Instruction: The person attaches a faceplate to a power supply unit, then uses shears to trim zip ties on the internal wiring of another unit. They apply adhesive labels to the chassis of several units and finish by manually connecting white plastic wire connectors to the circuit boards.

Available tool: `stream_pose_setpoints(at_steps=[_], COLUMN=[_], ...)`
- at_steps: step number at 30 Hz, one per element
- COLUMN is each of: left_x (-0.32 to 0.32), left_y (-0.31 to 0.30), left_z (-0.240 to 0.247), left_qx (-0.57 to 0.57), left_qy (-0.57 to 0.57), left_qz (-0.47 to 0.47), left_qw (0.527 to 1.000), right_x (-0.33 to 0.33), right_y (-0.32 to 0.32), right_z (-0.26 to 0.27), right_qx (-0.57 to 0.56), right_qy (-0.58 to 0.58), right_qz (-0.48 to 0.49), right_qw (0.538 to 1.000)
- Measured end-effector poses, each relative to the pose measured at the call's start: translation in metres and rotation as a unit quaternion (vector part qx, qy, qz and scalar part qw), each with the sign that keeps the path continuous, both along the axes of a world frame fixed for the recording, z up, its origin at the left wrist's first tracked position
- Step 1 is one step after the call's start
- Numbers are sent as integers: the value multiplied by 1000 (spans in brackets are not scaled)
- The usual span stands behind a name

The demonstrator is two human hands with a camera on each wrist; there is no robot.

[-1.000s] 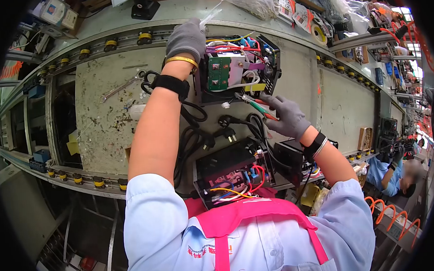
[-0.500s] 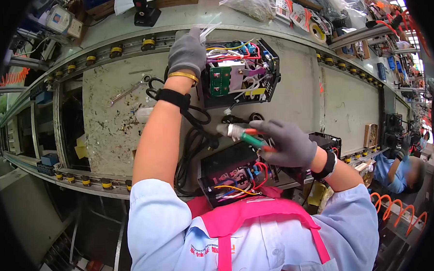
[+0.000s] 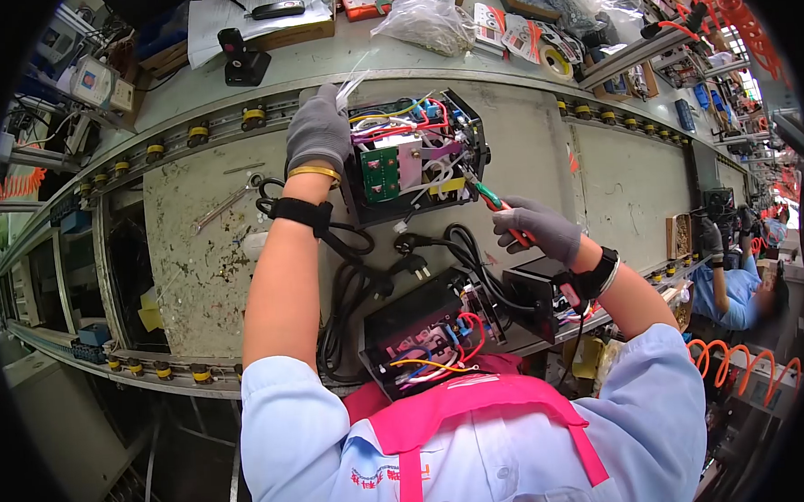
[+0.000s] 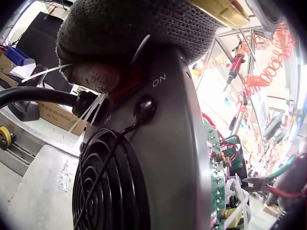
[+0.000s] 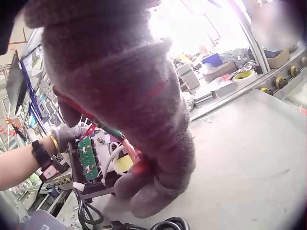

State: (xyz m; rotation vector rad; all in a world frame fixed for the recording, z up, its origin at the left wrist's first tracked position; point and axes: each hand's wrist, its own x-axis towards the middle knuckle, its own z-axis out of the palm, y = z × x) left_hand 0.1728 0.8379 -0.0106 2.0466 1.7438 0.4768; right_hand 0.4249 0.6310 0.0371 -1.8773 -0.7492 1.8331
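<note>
In the head view, my gloved left hand [image 3: 319, 129] is at the left end of an uncovered machine, curled round white cable ties [image 3: 350, 87] that stick up past it. The left wrist view shows its fingers against the machine's end panel [image 4: 168, 124], by the ON/OFF marks and above a fan grille [image 4: 98, 177]. My gloved right hand [image 3: 540, 230] grips red-and-green-handled cutters [image 3: 491, 198]. Their jaws point at white wires [image 4: 237, 196] at the machine's front right corner. A green circuit board [image 3: 381, 174] faces me.
A second machine [image 3: 414, 327] with loose coloured wires lies close to my body, a third [image 3: 540, 290] right of it. Black power cords [image 3: 337, 299] coil between. A wrench [image 3: 221, 209] lies at left. Behind are a plastic bag [image 3: 423, 21] and a tape roll [image 3: 555, 62].
The cutters drew back from the machine's front edge toward my body, then moved forward to its front right corner. My left hand keeps its place at the machine's left end.
</note>
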Motion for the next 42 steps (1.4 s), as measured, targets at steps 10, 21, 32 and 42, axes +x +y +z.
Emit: stream_pose_setpoints(at_steps=[10, 21, 32, 42], left_x=[0, -39, -144, -287], left_y=[-11, -143, -289, -406], left_z=[10, 65, 72, -45], left_qx=[12, -272, -373, -76], left_qy=[3, -448, -613, -710], left_qz=[1, -103, -29, 458], left_qw=[1000, 846, 696, 530], right_x=[-2, -59, -134, -115], right_y=[-2, -65, -118, -203], right_z=[22, 85, 93, 64], right_qx=[56, 427, 428, 232], right_qy=[-50, -220, -200, 62], right_qz=[40, 226, 345, 125], right_qw=[996, 847, 811, 963])
